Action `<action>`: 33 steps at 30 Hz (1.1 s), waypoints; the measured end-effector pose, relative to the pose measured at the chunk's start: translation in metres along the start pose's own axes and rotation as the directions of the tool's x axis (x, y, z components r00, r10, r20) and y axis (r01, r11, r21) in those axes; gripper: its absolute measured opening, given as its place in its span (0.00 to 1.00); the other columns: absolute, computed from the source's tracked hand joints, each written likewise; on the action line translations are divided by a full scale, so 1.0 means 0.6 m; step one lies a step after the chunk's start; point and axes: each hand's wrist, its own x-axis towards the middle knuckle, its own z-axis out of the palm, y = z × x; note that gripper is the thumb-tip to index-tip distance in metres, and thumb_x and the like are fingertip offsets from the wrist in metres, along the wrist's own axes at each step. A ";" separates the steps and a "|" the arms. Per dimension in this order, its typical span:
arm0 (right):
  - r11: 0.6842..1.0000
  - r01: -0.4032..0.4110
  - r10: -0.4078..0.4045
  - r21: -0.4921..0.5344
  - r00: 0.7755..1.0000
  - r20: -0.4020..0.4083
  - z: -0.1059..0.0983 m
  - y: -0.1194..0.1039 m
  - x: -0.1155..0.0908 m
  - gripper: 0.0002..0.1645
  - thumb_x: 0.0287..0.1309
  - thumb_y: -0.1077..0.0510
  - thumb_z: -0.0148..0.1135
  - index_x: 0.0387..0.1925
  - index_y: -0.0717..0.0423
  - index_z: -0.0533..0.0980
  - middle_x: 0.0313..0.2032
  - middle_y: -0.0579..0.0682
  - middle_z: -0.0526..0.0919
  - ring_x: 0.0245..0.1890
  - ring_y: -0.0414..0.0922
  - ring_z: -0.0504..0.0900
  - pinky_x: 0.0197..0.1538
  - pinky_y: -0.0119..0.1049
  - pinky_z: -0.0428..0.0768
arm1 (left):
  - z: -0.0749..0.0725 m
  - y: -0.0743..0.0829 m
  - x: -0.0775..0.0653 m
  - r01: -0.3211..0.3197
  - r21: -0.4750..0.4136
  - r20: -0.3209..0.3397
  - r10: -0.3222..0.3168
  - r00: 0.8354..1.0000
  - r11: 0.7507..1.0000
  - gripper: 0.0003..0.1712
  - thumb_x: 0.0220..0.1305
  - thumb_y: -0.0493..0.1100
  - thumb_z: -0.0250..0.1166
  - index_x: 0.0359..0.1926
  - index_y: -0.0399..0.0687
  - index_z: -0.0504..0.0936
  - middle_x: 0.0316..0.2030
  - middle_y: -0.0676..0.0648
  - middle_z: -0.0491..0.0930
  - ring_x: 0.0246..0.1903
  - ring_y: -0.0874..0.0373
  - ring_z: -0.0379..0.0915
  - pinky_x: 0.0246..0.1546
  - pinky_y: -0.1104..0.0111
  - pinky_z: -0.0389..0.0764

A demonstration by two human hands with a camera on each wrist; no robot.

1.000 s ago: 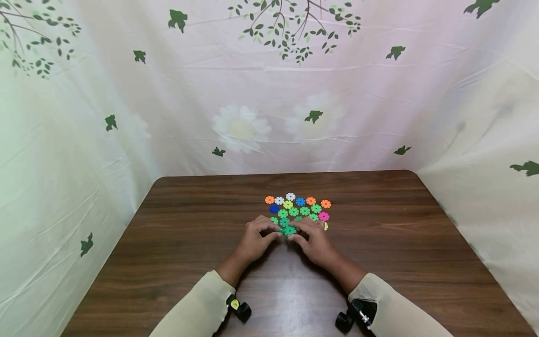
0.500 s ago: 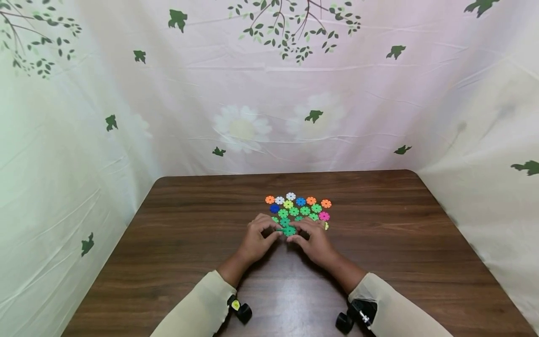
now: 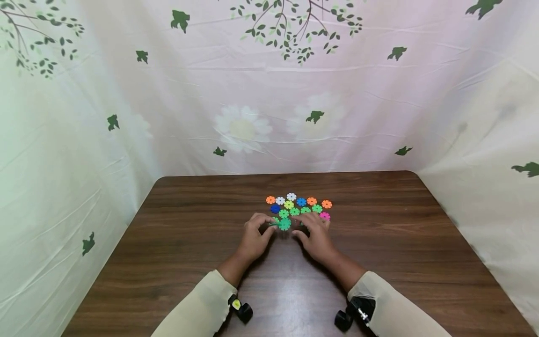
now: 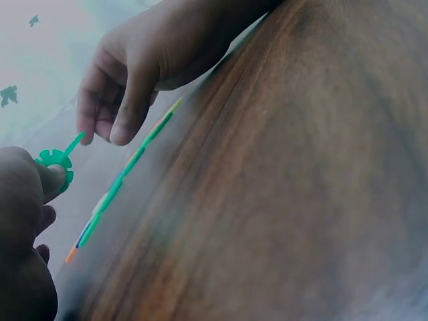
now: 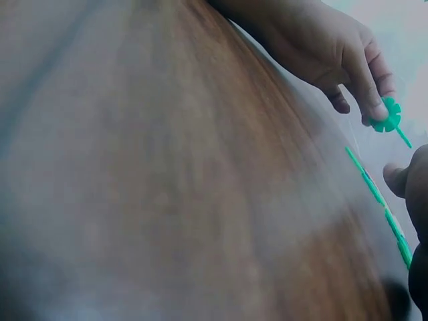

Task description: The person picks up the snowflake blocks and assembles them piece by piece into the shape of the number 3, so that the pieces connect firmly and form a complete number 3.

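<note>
The left hand [image 3: 254, 236] pinches a green disc [image 3: 285, 224] between the thumb and the fingers, and this disc is raised above the table [image 3: 189, 224], near the middle. A second green disc [image 4: 75, 142] stands out from its edge at an angle – in both wrist views it is seen as a thin strip. The right hand [image 3: 316, 236] is just beside, with its thumb and forefinger apart and a gap between them. Whether one of its fingertips touches the second green disc, I cannot tell well, because the wrist views are rather blurred.

Behind the hands, more notched discs lie flat on the dark wooden table. In the far part are three orange discs [image 3: 271, 200], two white discs [image 3: 291, 196], a lighter blue disc [image 3: 301, 201], a dark blue disc [image 3: 275, 208] and a yellow disc [image 3: 288, 204]. Several flat green discs [image 3: 294, 211] lie nearer to the hands, and a pink disc [image 3: 324, 216] is next to the right hand – which partly covers the group.
</note>
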 end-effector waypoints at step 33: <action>0.965 -0.116 0.149 -0.236 0.980 0.129 0.023 -0.001 0.038 0.15 0.64 0.54 0.80 0.49 0.56 0.91 0.52 0.54 0.81 0.62 0.58 0.70 0.57 0.65 0.57 | 0.003 -0.001 -0.003 0.130 0.016 -0.090 -0.128 0.988 0.991 0.04 0.72 0.33 0.72 0.45 0.42 0.91 0.46 0.41 0.89 0.53 0.47 0.86 0.56 0.58 0.87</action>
